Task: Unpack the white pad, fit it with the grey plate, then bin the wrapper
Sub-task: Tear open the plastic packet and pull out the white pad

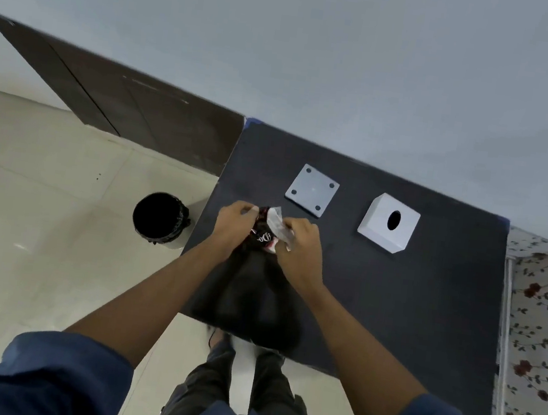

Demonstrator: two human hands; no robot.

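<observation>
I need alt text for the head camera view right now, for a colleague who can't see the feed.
Both hands, left hand and right hand, grip a small crinkly wrapper over a dark table. Beyond them lie a grey plate with four holes and a white box with an oval opening. A black-lined bin stands on the floor to the left.

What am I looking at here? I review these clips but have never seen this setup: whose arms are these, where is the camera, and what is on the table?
There is no machine: a person wears a wide-angle camera on the head, looking down at their own arms. The left hand and right hand together grip a small crinkled red, black and clear plastic wrapper above the dark table. On the table lie a flat square grey plate with four holes and a white square box with an oval hole. A black-lined round bin stands on the floor, left.
</observation>
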